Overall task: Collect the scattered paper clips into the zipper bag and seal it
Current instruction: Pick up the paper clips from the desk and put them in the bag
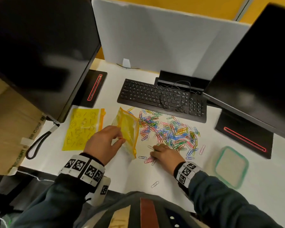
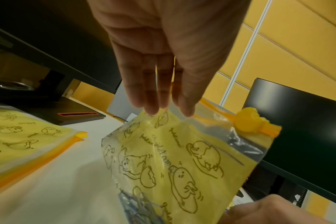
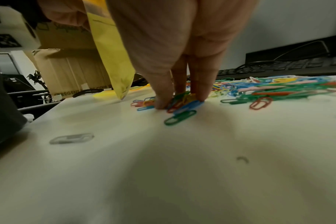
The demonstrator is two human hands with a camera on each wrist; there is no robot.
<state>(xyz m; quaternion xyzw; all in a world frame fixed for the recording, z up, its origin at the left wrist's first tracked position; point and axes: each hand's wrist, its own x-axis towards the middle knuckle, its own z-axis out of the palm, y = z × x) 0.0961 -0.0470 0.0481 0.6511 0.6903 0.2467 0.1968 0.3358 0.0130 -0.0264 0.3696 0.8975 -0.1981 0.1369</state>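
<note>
Left hand (image 1: 104, 142) holding yellow zipper bag (image 1: 127, 129) up off table (image 1: 171, 175), fingers (image 2: 153, 97) pinching its open top edge; few blue paper clips in bag (image 2: 136, 206) at bottom. Right hand (image 1: 165, 155) down at near edge of paper clip pile (image 1: 169, 130), fingers (image 3: 163, 94) pinching small bunch. Second yellow bag (image 1: 82, 127) flat at left, green-rimmed container (image 1: 231, 167) at right, can't tell contents

Bare white desk (image 1: 135, 176) is lying open along the near edge, giving passage between the two arms. Behind the heap of paper clips (image 1: 169, 130), the keyboard (image 1: 161, 99) is blocking the way back. A monitor (image 1: 257, 69) is overhanging the right side, a lidded container (image 1: 230, 167) is crowding the right front, and a flat yellow pouch (image 1: 82, 127) is lying left.
</note>
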